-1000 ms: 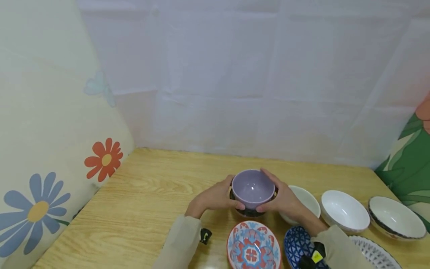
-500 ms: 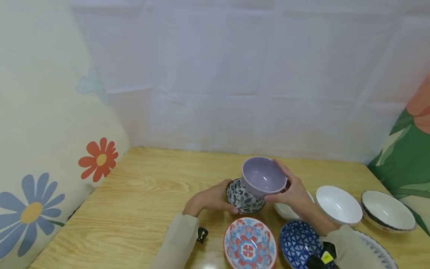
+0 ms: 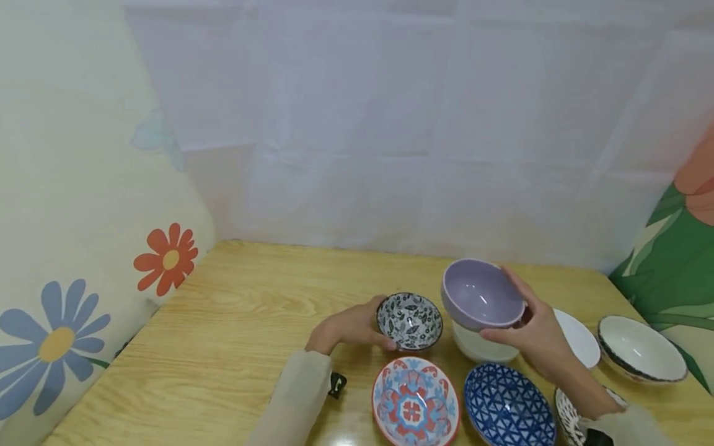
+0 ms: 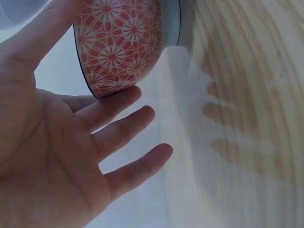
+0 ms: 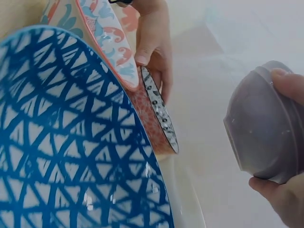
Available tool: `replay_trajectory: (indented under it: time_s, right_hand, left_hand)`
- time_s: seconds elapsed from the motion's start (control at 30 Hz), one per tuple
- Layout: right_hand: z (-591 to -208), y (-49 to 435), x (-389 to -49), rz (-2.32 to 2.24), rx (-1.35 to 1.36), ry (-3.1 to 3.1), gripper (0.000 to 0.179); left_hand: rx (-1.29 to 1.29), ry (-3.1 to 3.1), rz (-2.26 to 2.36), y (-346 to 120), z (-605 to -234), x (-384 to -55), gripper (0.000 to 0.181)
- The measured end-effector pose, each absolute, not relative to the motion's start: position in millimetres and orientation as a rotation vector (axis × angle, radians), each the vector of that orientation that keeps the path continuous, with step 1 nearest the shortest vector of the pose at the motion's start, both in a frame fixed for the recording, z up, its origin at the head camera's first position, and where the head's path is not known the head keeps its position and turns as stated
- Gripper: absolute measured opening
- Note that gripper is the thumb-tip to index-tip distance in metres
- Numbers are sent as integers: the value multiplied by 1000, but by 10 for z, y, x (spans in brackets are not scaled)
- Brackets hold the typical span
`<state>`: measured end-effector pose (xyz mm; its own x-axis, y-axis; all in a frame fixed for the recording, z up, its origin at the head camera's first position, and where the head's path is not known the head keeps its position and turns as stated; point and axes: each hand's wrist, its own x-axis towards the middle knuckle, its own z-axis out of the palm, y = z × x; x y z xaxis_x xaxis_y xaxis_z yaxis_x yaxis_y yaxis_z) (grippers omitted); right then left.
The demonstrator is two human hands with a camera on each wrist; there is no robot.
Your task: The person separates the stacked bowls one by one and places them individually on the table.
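My right hand (image 3: pixel 541 334) holds a purple bowl (image 3: pixel 481 294) up off the table, thumb at the near side and fingers behind the far wall. Its outside, a darker grey-purple (image 5: pixel 263 123), shows in the right wrist view. A small bowl (image 3: pixel 409 321), black-and-white floral inside, stands on the table with my left hand (image 3: pixel 354 327) around its left side. The left wrist view shows that bowl's red flower-patterned outside (image 4: pixel 118 42); thumb and forefinger are at its wall while the other fingers (image 4: pixel 137 166) spread away from it.
Nearby on the wooden table (image 3: pixel 268 291) stand a red-and-blue patterned bowl (image 3: pixel 415 402), a blue triangle-patterned dish (image 3: pixel 510 402) and a pale bowl (image 3: pixel 485 345). Farther right are a white bowl (image 3: pixel 580 341), a dark-rimmed bowl (image 3: pixel 641 350) and a partly hidden patterned dish (image 3: pixel 569 421).
The purple bowl, first stacked in the floral bowl between both hands, has been lifted out and carried right by my right hand. My left hand has stayed at the floral bowl.
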<state>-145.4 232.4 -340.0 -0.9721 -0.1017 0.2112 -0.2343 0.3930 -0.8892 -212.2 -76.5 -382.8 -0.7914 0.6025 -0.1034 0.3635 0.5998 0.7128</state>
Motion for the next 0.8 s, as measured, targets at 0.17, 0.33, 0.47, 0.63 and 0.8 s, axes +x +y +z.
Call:
replay_trajectory:
  time_s: [0.17,0.33,0.47,0.63,0.8]
  right_hand:
    - [-3431,2518,-1367,1461,189,-2546,111]
    - [-3479,2751,-1274,1355,111,-2513,108]
    - [-3508,2959,-1196,1316,43,-2520,103]
    - [-3560,3147,-1067,1255,-75,-2507,101]
    - [-3682,3335,-969,1377,-173,-2403,99]
  left_hand:
    - [812,2474,1008,-753,-3828,-2128,96]
    - [842,2456,1023,-751,-3827,-2144,95]
    - [834,2467,1040,-755,-3813,-2136,97]
    - [759,2499,1014,-762,-3804,-2098,108]
    - [745,2491,985,-777,-3816,-2074,108]
